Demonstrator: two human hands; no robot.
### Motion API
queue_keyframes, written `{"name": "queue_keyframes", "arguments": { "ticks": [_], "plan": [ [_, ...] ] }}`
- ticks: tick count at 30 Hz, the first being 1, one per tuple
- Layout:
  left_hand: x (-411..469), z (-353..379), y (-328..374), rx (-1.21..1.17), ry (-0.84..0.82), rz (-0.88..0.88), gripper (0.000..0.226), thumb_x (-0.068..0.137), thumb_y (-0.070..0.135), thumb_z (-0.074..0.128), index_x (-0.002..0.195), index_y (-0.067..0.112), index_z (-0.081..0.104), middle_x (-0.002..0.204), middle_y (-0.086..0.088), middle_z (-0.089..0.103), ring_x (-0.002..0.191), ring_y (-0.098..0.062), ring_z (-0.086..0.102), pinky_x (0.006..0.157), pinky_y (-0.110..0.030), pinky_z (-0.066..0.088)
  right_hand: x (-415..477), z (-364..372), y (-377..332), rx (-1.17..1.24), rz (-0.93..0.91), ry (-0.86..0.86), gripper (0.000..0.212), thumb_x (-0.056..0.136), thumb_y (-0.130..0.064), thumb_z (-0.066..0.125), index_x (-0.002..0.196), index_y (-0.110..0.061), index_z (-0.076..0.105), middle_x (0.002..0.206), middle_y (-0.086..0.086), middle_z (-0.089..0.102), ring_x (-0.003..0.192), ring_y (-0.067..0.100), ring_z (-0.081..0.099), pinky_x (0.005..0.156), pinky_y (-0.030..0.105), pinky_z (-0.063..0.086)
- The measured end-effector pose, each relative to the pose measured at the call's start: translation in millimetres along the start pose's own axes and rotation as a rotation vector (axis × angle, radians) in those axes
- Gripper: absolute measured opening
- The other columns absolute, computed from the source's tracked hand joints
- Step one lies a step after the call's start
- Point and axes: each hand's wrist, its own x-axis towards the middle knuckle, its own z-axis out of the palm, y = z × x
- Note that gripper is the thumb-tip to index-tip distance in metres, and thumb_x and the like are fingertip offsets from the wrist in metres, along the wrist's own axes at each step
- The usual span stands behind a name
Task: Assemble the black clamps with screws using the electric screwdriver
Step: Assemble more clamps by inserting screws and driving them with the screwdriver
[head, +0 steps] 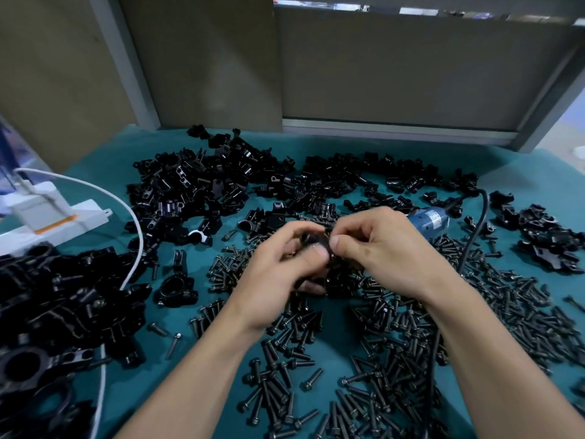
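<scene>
My left hand [281, 270] and right hand [389, 248] both pinch one black clamp [316, 243] between them, above the green cloth [183, 308]. Loose screws [395, 343] lie under my hands. A pile of clamps [205, 185] sits behind my left hand. The blue electric screwdriver [427, 220] lies just behind my right hand.

The right hand [389, 248] hides most of the electric screwdriver [430, 221].
</scene>
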Motion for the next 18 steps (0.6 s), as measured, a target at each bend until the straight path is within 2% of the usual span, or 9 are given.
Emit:
{"name": "queue_keyframes", "arguments": {
  "ticks": [2,4,6,9,11,13,15,18],
  "plan": [
    [-2,-1,3,-0.200,-0.069,-0.131,0.045,0.098,0.059,0.054,0.111,0.023,0.077,0.101,-0.003,0.078,0.083,-0.020,0.073,0.064,-0.032,0.060,-2,-1,0,-0.026,-0.042,0.059,0.022,0.095,-0.023,0.070,0.073,-0.026,0.070,0.063,-0.004,0.064,0.059,0.010,0.055,0.059,0.035,0.046],
    [1,-7,2,-0.274,-0.141,-0.181,0.056,0.092,0.065,0.054,0.109,0.017,0.078,0.095,-0.008,0.077,0.074,-0.016,0.069,0.053,-0.026,0.055,-3,2,0,-0.012,-0.070,0.045,0.020,0.098,-0.023,0.067,0.079,-0.026,0.071,0.070,-0.005,0.068,0.070,0.015,0.063,0.068,0.040,0.053],
    [3,-10,0,-0.332,-0.178,-0.194,0.047,0.079,0.054,0.074,0.105,0.015,0.077,0.091,-0.004,0.074,0.072,-0.012,0.065,0.053,-0.021,0.051,-3,5,0,-0.002,-0.076,0.011,0.019,0.099,-0.022,0.066,0.081,-0.024,0.071,0.074,-0.004,0.069,0.076,0.018,0.064,0.073,0.045,0.054],
    [5,-9,-4,-0.321,-0.117,-0.148,0.042,0.061,0.025,0.096,0.099,0.019,0.079,0.093,-0.003,0.076,0.080,-0.012,0.070,0.066,-0.021,0.056,-2,8,-1,-0.009,-0.074,-0.023,0.018,0.099,-0.019,0.065,0.081,-0.023,0.070,0.072,-0.003,0.067,0.074,0.018,0.062,0.072,0.045,0.052],
    [6,-8,-7,-0.217,-0.025,-0.081,0.044,0.054,0.012,0.101,0.091,0.023,0.080,0.090,-0.001,0.077,0.083,-0.012,0.073,0.071,-0.022,0.058,-2,8,-3,-0.009,-0.057,-0.057,0.018,0.098,-0.019,0.066,0.083,-0.025,0.072,0.071,-0.004,0.068,0.072,0.016,0.061,0.070,0.041,0.052],
    [7,-9,-9,0.005,0.071,0.030,0.047,0.052,0.008,0.102,0.088,0.026,0.076,0.090,0.004,0.078,0.087,-0.010,0.073,0.080,-0.023,0.057,0,5,-4,-0.006,-0.025,-0.103,0.015,0.098,-0.022,0.068,0.086,-0.029,0.073,0.070,-0.008,0.068,0.066,0.009,0.059,0.064,0.031,0.050],
    [7,-10,-9,0.199,0.101,0.131,0.052,0.055,0.008,0.102,0.092,0.031,0.073,0.093,0.009,0.077,0.091,-0.007,0.072,0.086,-0.020,0.055,1,-1,-4,0.006,0.031,-0.189,0.012,0.098,-0.025,0.070,0.087,-0.030,0.073,0.068,-0.009,0.069,0.059,0.005,0.056,0.057,0.023,0.046],
    [6,-9,-8,0.284,0.077,0.162,0.051,0.056,0.019,0.101,0.093,0.036,0.070,0.093,0.011,0.076,0.089,-0.007,0.072,0.081,-0.019,0.054,-2,-9,-4,0.053,0.092,-0.296,0.018,0.101,-0.025,0.065,0.083,-0.025,0.070,0.070,-0.003,0.072,0.056,0.009,0.060,0.054,0.021,0.047]
  ]
}}
